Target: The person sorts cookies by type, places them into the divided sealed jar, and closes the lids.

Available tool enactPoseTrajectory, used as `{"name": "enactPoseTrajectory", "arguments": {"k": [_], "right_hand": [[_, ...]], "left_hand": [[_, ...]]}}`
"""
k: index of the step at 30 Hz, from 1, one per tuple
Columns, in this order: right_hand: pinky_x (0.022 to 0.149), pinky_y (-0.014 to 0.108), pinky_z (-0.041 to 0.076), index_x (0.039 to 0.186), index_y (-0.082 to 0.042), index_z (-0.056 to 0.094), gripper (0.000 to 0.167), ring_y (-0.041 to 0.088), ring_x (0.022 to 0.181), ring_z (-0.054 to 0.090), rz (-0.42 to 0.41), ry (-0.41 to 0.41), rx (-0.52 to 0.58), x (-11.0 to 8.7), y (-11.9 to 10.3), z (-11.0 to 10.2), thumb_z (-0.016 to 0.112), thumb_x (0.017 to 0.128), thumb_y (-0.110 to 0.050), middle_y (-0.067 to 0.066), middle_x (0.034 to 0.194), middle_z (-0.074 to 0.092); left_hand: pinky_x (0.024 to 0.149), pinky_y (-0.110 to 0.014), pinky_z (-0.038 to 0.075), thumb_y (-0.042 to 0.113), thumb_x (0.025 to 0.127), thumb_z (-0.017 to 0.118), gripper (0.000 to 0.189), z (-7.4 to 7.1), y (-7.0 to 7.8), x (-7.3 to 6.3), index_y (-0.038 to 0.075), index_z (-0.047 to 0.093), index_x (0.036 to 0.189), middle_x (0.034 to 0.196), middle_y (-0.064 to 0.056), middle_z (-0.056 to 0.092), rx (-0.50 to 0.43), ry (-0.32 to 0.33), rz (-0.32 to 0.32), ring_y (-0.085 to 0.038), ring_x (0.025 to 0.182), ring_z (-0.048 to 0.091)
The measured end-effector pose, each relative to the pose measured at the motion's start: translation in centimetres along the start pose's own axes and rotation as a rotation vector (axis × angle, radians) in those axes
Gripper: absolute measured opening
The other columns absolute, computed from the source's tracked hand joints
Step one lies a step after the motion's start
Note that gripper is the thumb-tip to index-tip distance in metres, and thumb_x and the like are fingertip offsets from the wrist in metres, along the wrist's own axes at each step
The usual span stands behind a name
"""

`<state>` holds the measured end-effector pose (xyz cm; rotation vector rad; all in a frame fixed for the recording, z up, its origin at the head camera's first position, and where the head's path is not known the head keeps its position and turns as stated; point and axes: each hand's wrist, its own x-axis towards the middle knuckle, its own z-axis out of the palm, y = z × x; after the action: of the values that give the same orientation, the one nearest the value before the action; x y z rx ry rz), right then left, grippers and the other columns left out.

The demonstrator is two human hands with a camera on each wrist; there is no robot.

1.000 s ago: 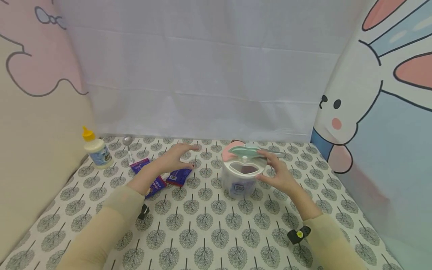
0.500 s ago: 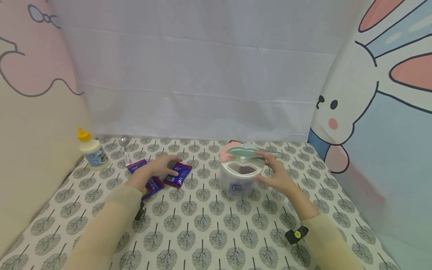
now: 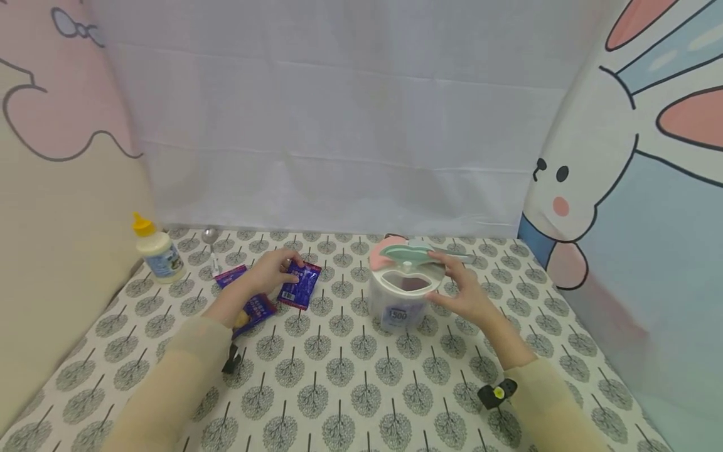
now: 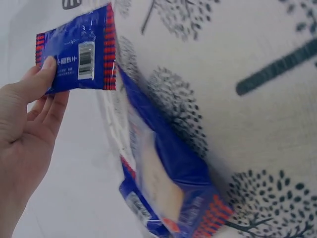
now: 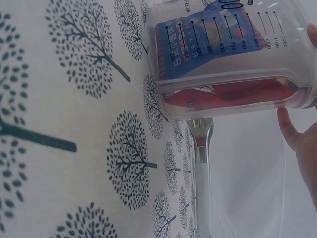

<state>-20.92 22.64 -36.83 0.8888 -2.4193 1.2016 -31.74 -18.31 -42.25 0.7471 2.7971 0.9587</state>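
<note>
My left hand [image 3: 270, 271] pinches a blue snack packet [image 3: 300, 287] with red crimped ends. In the left wrist view, the thumb presses the packet's [image 4: 74, 52] face, near a barcode, with the fingers behind. A clear lidded canister [image 3: 397, 307] stands right of centre, its green flap [image 3: 408, 253] raised above an opening in the lid. At the canister's top is my right hand [image 3: 465, 294], fingers by the flap and thumb against the upper side. Through the measuring-marked wall, the right wrist view shows a blue packet [image 5: 203, 44] and a red item [image 5: 233, 94] inside.
More blue packets [image 3: 257, 312] lie beneath and beside my left forearm. A spoon [image 3: 211, 245] and a yellow-capped bottle [image 3: 160, 254] stand farther left. Behind the canister lies a utensil with a pale handle [image 5: 202, 198]. A white curtain [image 3: 339, 125] closes off the back.
My left hand has come down and left from above the table onto the blue packet and now pinches it. The right hand stays at the canister, with the flap still raised.
</note>
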Motion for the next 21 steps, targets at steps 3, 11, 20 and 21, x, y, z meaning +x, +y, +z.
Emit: {"name": "enactPoseTrajectory", "arguments": {"k": [3,11,20,21], "right_hand": [[0.099,0.063,0.038,0.135,0.003,0.039,0.073,0.019,0.122,0.045,0.01,0.001,0.011,-0.1,0.1,0.0,0.073,0.07,0.008,0.027,0.137,0.042],[0.1,0.061,0.038,0.136,0.001,0.039,0.075,0.023,0.123,0.045,0.009,0.0,0.013,-0.1,0.3,0.0,0.074,0.07,0.007,0.025,0.138,0.041],[0.101,0.062,0.037,0.137,0.0,0.038,0.076,0.032,0.123,0.045,0.024,-0.009,0.008,0.0,0.3,0.1,0.075,0.071,0.006,0.026,0.138,0.04],[0.101,0.061,0.037,0.137,0.0,0.038,0.075,0.031,0.123,0.045,0.031,-0.01,0.011,0.0,0.3,0.1,0.075,0.071,0.006,0.026,0.138,0.041]], "left_hand": [[0.076,-0.039,0.055,0.01,0.083,0.071,0.019,-0.5,1.1,-0.3,0.014,0.065,0.1,0.103,-0.009,0.063,0.022,0.055,0.017,-0.026,0.088,0.062],[0.078,-0.035,0.055,0.014,0.085,0.07,0.018,-2.1,5.5,-1.2,0.013,0.067,0.103,0.105,-0.004,0.064,-0.038,0.197,0.049,-0.02,0.091,0.06],[0.075,-0.024,0.056,0.013,0.082,0.073,0.031,-3.0,11.5,-2.4,0.015,0.065,0.111,0.112,0.001,0.062,-0.126,0.298,0.186,-0.016,0.089,0.062],[0.076,-0.023,0.056,0.011,0.081,0.074,0.032,-2.9,12.1,-2.5,0.013,0.064,0.111,0.113,0.0,0.061,-0.146,0.32,0.228,-0.016,0.09,0.062]]}}
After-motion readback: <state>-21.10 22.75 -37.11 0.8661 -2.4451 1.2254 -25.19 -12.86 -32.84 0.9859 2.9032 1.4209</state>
